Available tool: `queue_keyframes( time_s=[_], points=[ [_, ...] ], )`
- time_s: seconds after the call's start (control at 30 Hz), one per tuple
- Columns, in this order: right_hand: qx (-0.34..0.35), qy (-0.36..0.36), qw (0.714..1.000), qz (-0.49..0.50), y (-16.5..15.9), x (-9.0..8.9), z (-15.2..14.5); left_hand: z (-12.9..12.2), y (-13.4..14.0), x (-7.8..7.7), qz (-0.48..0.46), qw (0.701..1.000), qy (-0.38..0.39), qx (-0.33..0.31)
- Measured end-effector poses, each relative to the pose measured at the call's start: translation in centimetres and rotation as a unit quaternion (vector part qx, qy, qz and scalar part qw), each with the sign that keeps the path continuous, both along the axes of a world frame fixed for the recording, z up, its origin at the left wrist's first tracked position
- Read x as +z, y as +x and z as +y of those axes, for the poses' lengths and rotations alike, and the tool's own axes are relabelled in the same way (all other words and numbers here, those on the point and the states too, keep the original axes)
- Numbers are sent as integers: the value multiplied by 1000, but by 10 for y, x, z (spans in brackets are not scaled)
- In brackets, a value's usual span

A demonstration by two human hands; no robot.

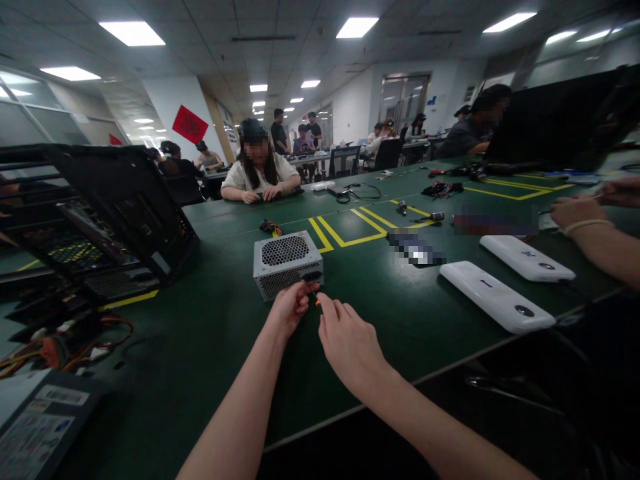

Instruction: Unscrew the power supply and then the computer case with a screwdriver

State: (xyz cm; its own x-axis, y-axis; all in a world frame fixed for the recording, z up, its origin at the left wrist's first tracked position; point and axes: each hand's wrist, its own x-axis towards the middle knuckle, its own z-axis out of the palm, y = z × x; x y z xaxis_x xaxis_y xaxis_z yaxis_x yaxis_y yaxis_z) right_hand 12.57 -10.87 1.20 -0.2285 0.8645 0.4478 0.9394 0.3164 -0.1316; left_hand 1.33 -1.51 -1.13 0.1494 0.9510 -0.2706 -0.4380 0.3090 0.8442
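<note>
Head view: near the metal box (289,265) on the worktop (210,327), my right hand (351,339) pinches a slim orange-marked item (318,303); left hand (289,309) curls, grip unclear. I judge this fine positioning; the next move requires steadiness.

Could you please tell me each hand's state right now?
Left hand: closed, by the perforated metal box; whether it holds anything cannot be told.
Right hand: closed on a small orange item.

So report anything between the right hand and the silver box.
Partly the left hand, in front of the silver box, and a small orange item by the right hand. Nothing else visible stands between.
</note>
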Motion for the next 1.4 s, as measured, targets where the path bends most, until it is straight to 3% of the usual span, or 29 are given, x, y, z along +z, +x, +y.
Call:
queue_keyframes(
  time_s=[0.13,0.23,0.4,0.63,0.8,1.0,1.13,1.27,1.4],
  points=[
    [46,54,996,-56,0,-2,2,1,-1,-4,5,1000,26,-11],
    [91,88,991,-40,1,-7,6,2,-2,-6,1,1000,15,-22],
    [68,54,996,32,6,-16,8,2,-2,-3,-27,999,13,-15],
    [144,135,975,-98,-3,-15,3,-1,0,1,74,997,0,-12],
    [202,162,956,-139,5,-17,10,2,1,-2,22,999,16,19],
    [256,164,937,-174,32,-19,27,4,-1,-6,6,1000,22,-6],
    [239,149,949,-141,33,-25,29,3,0,-6,16,999,34,-28],
    [270,125,949,-100,28,-28,27,5,0,-6,27,999,22,-42],
    [258,154,951,-76,30,-29,26,8,1,-10,82,995,38,-40]
  ],
)
